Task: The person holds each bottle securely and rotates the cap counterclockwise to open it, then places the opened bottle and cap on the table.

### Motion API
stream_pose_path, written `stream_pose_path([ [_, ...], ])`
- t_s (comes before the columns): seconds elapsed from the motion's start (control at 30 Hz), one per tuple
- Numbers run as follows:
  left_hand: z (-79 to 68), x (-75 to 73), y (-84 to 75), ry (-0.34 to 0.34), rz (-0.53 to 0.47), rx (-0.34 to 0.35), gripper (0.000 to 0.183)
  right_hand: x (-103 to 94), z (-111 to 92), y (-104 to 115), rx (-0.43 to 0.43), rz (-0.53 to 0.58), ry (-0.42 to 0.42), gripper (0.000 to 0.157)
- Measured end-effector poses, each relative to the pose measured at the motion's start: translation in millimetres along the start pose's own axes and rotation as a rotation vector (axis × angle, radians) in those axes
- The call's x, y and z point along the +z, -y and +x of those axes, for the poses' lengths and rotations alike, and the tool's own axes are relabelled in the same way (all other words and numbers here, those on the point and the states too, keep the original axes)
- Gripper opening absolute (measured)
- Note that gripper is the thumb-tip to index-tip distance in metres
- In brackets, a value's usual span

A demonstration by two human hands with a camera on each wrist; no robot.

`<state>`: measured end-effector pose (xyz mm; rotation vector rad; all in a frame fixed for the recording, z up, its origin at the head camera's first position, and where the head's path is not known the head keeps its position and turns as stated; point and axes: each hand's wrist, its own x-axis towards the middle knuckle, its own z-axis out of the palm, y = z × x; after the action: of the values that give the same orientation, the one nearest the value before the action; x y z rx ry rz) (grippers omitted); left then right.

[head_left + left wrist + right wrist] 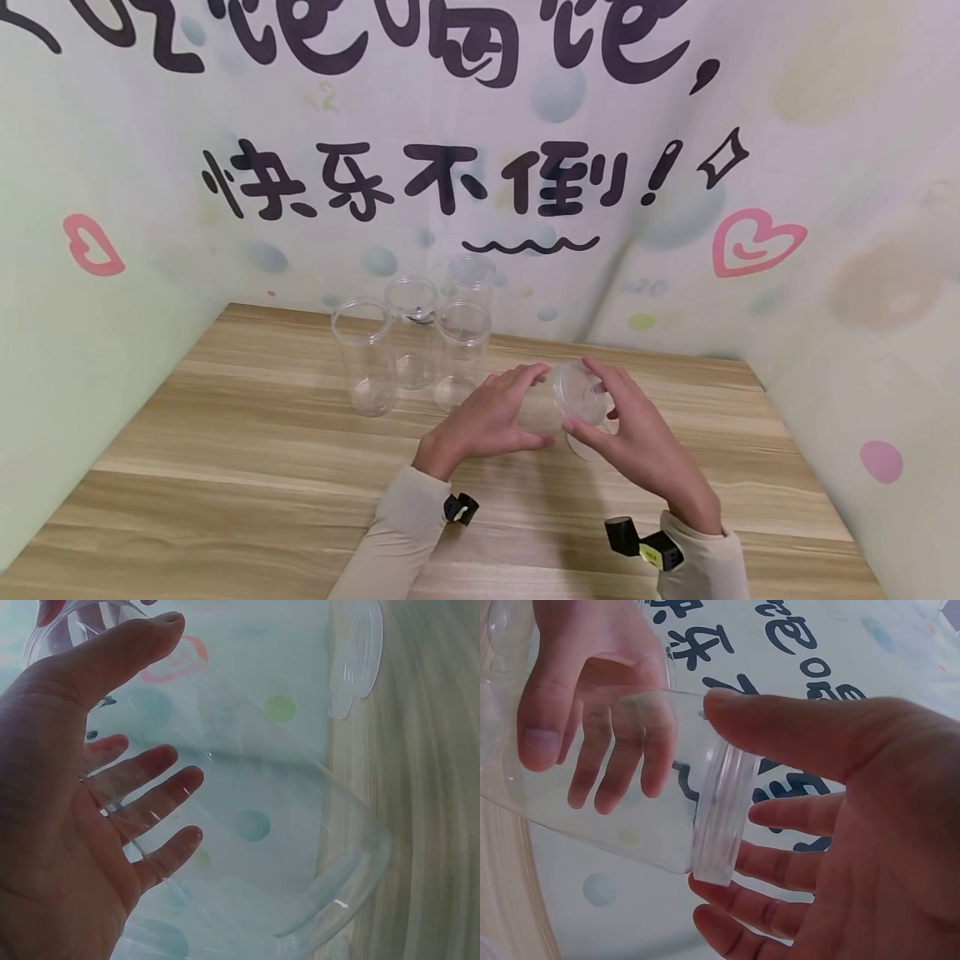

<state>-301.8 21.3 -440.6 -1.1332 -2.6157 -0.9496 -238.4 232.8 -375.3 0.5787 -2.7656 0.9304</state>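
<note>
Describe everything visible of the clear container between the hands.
The container looks like clear plastic: a smooth, apparently empty cylinder with a ridged lid at its mouth. It tilts sideways over the table, lid toward the right hand, which grips that end; the left hand curves around the body.

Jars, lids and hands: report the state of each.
Clear cylindrical plastic jar: tilted, in hand.
Clear round plastic lid: at that jar's mouth; tightness unclear.
Four other clear cylindrical plastic jars: upright, apparently open.
Loose clear round plastic lid: lying on the wood-grain table.
Left hand: gripping the tilted jar.
Right hand: gripping its lid.
</note>
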Motion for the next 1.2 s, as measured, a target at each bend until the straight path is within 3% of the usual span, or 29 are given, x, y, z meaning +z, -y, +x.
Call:
stream_pose_path([
  [1.2, -0.4, 1.1, -0.5, 0.007, -0.012, 0.0, 0.087, -1.4, -0.7, -7.0, -0.147, 0.056, 0.011, 0.088],
])
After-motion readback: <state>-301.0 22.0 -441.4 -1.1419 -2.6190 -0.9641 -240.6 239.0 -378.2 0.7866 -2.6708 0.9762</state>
